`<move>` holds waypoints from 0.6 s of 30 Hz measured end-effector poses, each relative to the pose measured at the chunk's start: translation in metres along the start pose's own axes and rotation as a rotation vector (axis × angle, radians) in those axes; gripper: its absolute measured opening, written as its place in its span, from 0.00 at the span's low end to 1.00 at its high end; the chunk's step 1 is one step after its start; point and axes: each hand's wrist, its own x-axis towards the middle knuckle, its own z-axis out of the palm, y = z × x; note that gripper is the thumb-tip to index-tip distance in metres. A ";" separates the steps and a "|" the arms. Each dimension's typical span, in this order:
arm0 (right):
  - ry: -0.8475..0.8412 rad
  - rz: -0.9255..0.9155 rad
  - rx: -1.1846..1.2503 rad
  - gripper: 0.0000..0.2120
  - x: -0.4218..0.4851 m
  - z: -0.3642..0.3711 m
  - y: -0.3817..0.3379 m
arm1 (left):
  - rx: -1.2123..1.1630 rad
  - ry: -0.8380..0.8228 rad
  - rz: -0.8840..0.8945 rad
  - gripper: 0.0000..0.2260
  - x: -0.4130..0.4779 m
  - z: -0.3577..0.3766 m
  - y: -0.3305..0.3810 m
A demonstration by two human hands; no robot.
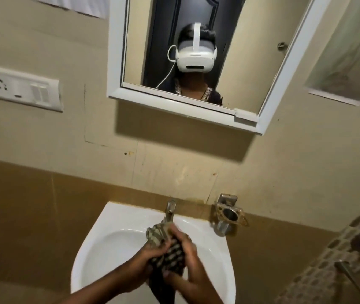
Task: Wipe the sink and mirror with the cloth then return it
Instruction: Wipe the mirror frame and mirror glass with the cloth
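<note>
Both forearms reach in over the sink [100,244]; left hand [146,257] and right hand [187,260] are clenched around the cloth [170,253], bunched over the basin just below the tap [170,210]; mirror [196,51] hangs above.

Two bare forearms reach forward from the bottom edge and meet in the middle. The left hand [146,257] and right hand [187,253] press together, fingers curled tight around a bunched patterned cloth [168,246] between them.

Single head-worn view, facing forward and down, close above white ceramic sink [100,244]; white-framed wall mirror [284,69] overhead.
</note>
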 end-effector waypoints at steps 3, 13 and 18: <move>0.214 0.045 0.081 0.37 0.007 -0.032 0.001 | -0.038 0.004 -0.042 0.40 0.004 0.006 0.015; -0.091 0.280 0.295 0.23 0.014 -0.058 0.015 | 0.172 0.017 -0.376 0.24 0.012 0.011 0.055; 0.041 0.201 0.169 0.18 0.022 -0.076 0.011 | -0.114 -0.012 -0.283 0.25 0.004 -0.017 0.056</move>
